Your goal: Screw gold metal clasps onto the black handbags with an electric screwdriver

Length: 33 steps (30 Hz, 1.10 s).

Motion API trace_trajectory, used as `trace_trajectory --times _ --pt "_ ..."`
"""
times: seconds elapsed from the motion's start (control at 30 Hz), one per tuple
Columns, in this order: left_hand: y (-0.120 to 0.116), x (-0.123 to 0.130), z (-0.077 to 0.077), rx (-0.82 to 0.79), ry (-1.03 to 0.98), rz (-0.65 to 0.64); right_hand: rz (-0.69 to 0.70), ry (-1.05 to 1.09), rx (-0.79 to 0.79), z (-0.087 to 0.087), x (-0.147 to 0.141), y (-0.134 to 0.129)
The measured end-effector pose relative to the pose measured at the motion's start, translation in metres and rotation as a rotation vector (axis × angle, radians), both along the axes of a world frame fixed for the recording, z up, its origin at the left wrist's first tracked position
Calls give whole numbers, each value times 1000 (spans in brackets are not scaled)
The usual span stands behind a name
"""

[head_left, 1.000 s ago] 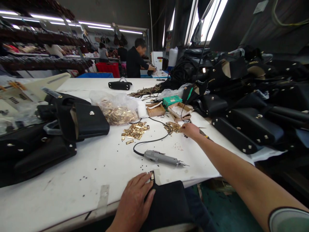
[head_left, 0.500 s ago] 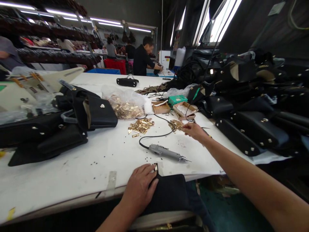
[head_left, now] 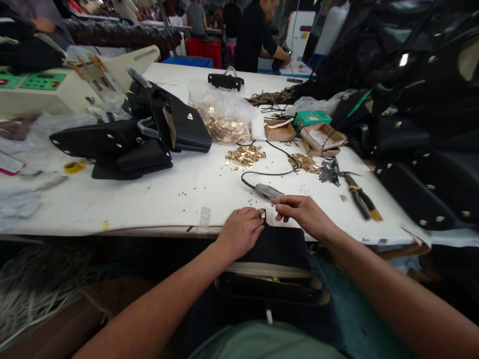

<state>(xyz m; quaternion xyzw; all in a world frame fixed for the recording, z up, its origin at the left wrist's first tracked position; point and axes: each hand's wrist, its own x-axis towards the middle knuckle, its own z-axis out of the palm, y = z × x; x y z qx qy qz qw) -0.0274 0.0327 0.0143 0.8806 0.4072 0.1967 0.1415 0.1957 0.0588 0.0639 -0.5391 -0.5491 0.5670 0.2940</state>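
Observation:
A black bag rests at the table's front edge, partly over my lap. My left hand presses on its flap, fingers and thumb around a narrow tab that carries a small gold metal plate. Just right of that tab is my right hand, its fingers pinched together; what they hold, if anything, is too small to make out. Behind it lies a grey electric screwdriver with a black cord, its tip hidden by the hand. Two piles of gold metal plates, one left and one right, lie farther back.
Yellow-handled pliers lie to the right. Cardboard boxes, a green box and a clear bag of gold pieces stand behind. Black bags crowd the left and right. A person works across the table.
My right hand has come back from the right-hand gold pile to beside the tab, fingers still pinched. My left hand stays on the bag. The view has tilted downward.

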Motion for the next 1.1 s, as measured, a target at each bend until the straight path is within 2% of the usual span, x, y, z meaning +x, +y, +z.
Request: trace_trajectory --times 0.13,0.23,0.37,0.63,0.83,1.0,1.1 --pt "1 0 0 -15 21 -9 7 -139 141 -19 -11 3" --pt "3 0 -2 -30 9 -8 -4 -125 84 -29 -18 6" --pt "6 0 -6 -44 -57 1 -99 -139 23 -38 -23 10" --pt "9 -1 -12 -92 -158 14 3 -254 52 -40 -27 13" --pt "7 -2 -15 -87 -150 64 32 -385 137 -41 -27 15" --pt "5 0 -10 -94 -90 36 86 -464 278 -45 -28 15" --pt "4 1 -5 -89 -39 24 105 -508 302 -48 -29 16"
